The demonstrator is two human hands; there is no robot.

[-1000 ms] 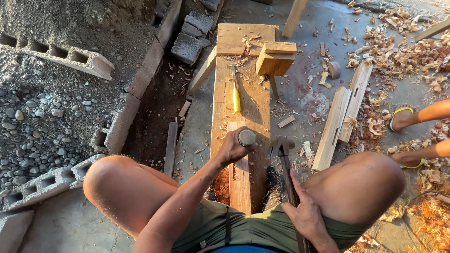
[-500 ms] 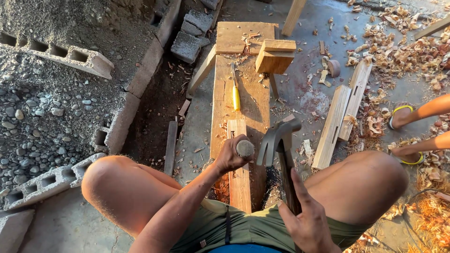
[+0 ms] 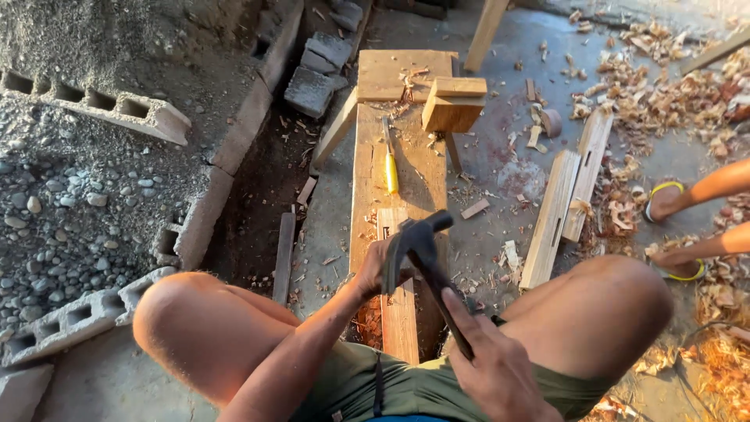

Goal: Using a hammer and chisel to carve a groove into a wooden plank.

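I see my right hand (image 3: pixel 500 367) closed around the handle of a dark claw hammer (image 3: pixel 426 262), its long axis running from lower right up to the left, head above my left hand (image 3: pixel 375 270), which is closed on something the hammer head hides. Both are over a small plank (image 3: pixel 398 312) lying lengthwise on the wooden worktop (image 3: pixel 414 168), where a yellow-handled chisel (image 3: pixel 390 168) points away from me. Concrete blocks (image 3: pixel 117 113) and gravel (image 3: pixel 70 203) lie to the left, shavings (image 3: pixel 656 86) and loose boards (image 3: pixel 558 207) to the right.
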